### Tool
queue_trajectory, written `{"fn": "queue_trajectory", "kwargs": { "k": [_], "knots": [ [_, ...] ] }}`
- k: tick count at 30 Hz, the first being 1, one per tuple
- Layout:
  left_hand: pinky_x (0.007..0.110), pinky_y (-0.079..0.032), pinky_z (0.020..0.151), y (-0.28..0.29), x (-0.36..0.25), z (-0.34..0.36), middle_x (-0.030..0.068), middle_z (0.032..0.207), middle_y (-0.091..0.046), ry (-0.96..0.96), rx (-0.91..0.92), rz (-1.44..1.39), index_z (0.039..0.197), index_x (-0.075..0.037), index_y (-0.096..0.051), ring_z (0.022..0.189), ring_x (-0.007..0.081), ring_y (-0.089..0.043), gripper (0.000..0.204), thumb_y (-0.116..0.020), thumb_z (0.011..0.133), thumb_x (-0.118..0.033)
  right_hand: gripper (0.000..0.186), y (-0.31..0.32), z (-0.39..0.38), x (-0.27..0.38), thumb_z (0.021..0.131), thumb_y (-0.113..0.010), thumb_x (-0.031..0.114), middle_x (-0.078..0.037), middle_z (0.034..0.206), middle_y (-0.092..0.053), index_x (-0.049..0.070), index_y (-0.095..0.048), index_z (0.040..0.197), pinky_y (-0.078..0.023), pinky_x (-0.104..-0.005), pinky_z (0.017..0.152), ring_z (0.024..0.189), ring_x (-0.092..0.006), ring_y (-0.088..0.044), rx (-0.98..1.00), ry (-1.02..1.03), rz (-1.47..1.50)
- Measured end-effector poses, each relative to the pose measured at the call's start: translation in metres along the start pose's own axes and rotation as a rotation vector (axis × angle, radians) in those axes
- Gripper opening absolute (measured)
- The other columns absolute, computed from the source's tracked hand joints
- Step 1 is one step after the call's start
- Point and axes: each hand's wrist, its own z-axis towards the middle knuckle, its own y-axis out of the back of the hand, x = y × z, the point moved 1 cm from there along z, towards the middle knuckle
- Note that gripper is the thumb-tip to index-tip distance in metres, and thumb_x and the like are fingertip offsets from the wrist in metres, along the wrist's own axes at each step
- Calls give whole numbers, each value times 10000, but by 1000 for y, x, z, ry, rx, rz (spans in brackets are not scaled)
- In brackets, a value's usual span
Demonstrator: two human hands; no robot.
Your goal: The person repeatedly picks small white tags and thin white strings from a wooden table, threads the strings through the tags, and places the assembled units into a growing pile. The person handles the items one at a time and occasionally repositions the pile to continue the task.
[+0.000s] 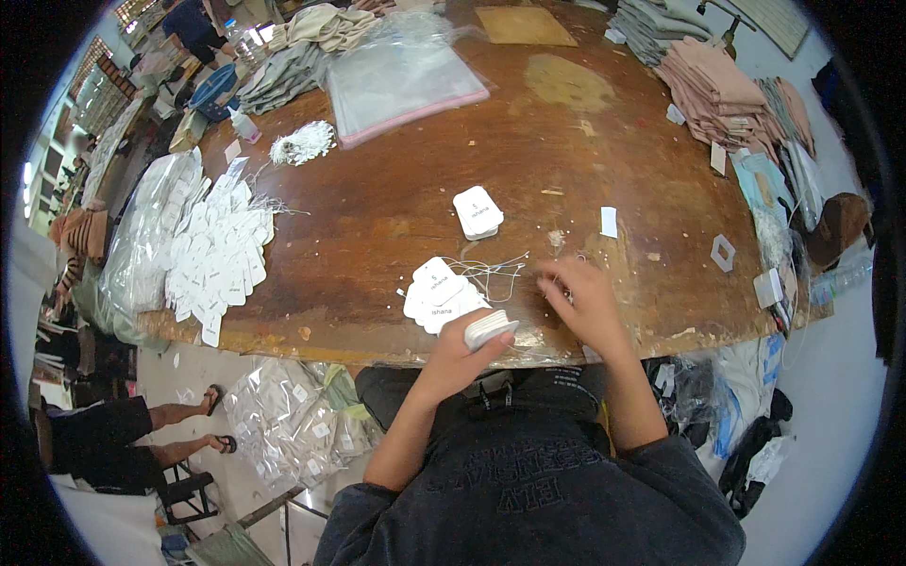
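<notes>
My left hand (457,357) is closed round a small stack of white hang tags (489,329), held at the table's near edge. Right beside it on the wood lies a loose pile of white tags (436,291) with rounded corners, thin white strings (495,271) trailing off to its right. My right hand (585,300) is over the table just right of those strings. Its fingers are curled in and slightly blurred; whatever lies between them is too small to tell. A neat stack of similar tags (478,212) stands farther back.
A large heap of tags (219,250) covers the table's left side, by clear plastic (151,226). Clear bags (406,90) and a bunch of white strings (304,143) lie farther back. Folded pink garments (722,90) are stacked at right. Another person's legs (179,429) show at lower left.
</notes>
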Motion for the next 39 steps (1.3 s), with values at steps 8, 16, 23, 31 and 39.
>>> {"fn": "queue_trajectory", "kwargs": {
  "k": [8, 16, 23, 31, 39],
  "knots": [
    [270, -482, 738, 6, 8, 7, 66, 907, -666, 44, -305, -188, 1036, 26, -604, 809, 116, -608, 253, -654, 914, -190, 171, -10, -23, -26, 852, -613, 128, -145, 920, -554, 22, -616, 986, -505, -435, 753, 863, -347, -591, 35, -18, -304],
    [288, -510, 784, 10, 3, 1, 82, 952, -662, -12, -351, -301, 1115, 27, -568, 866, 160, -667, 268, -625, 930, -158, 188, -13, -22, -27, 799, -557, 72, -117, 921, -560, 38, -599, 979, -504, -390, 785, 960, -298, -574, 18, 162, -494],
    [299, -483, 855, 51, 5, 15, 139, 1164, -614, -211, -624, -88, 1193, 16, -577, 1004, 163, -608, 335, -643, 901, -133, 172, -10, -25, -24, 786, -557, 63, -112, 922, -568, 37, -606, 949, -500, -381, 792, 940, -295, -578, 94, 125, -504],
    [311, -449, 926, 58, 15, 22, 142, 1201, -586, -59, -489, -23, 1278, 17, -535, 1083, 194, -572, 397, -602, 913, -126, 124, -4, -25, -26, 837, -621, 18, -108, 917, -621, 28, -612, 960, -506, -327, 783, 874, -250, -622, -271, -38, -25],
    [309, -527, 764, 40, 4, 6, 136, 1029, -654, -131, -571, -294, 1140, 34, -570, 875, 193, -663, 263, -581, 926, -119, 88, 15, -13, -8, 921, -571, -13, -88, 936, -619, -12, -571, 1008, -509, -262, 745, 818, -146, -634, -669, 52, 657]
  ]
}}
